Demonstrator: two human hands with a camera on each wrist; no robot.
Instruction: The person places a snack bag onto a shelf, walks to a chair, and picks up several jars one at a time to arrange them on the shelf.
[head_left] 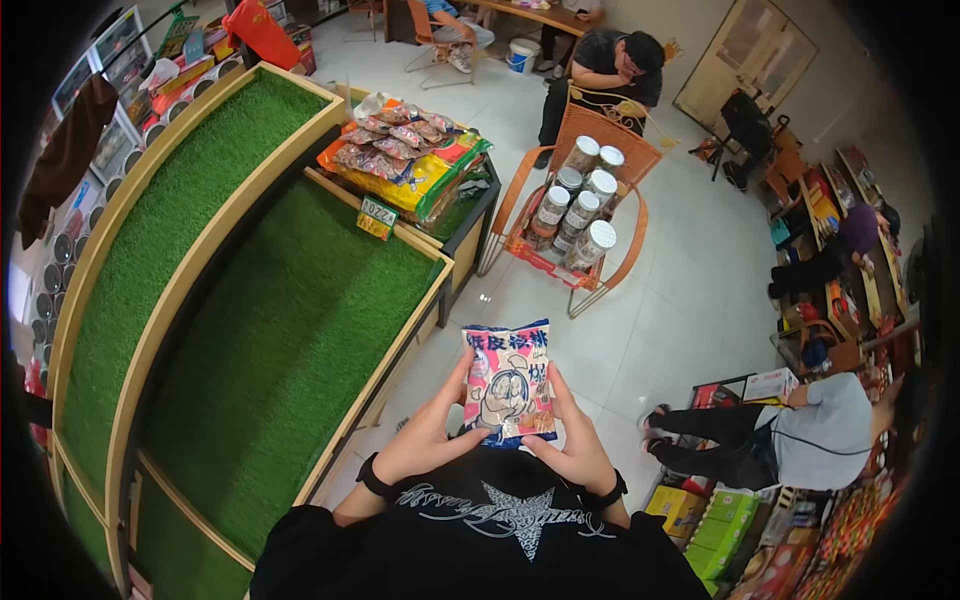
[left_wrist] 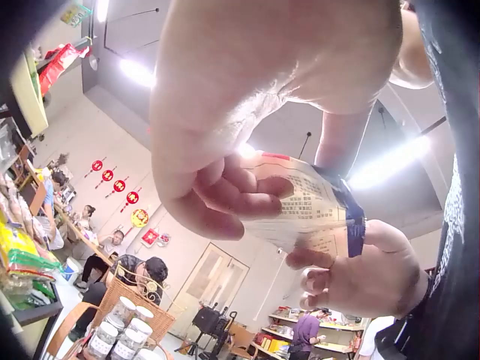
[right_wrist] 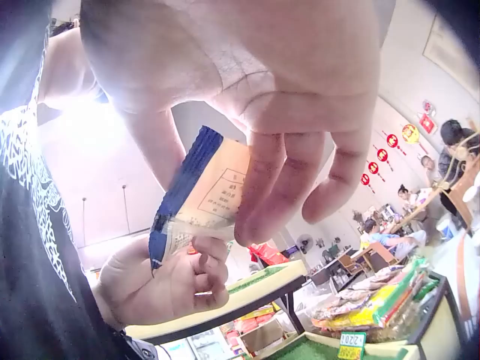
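A pink and cream snack bag (head_left: 508,385) with blue ends is held upright in front of the chest, its printed front towards the head camera. My left hand (head_left: 432,428) grips its left side, thumb on the front near the lower edge. On the right side my right hand (head_left: 575,440) holds it the same way, thumb at the lower corner. In the left wrist view the back of the bag (left_wrist: 300,206) shows small print, with fingers of my left hand (left_wrist: 262,112) curled behind it. The right wrist view shows the bag's blue end (right_wrist: 187,172) beside my right hand (right_wrist: 247,90).
A green-lined wooden display stand (head_left: 270,300) fills the left, with packaged snacks (head_left: 400,150) at its far corner. Beyond the bag, a wicker chair (head_left: 600,135) carries several lidded jars (head_left: 583,210). A person bends over behind that chair; another stands by shelves at right.
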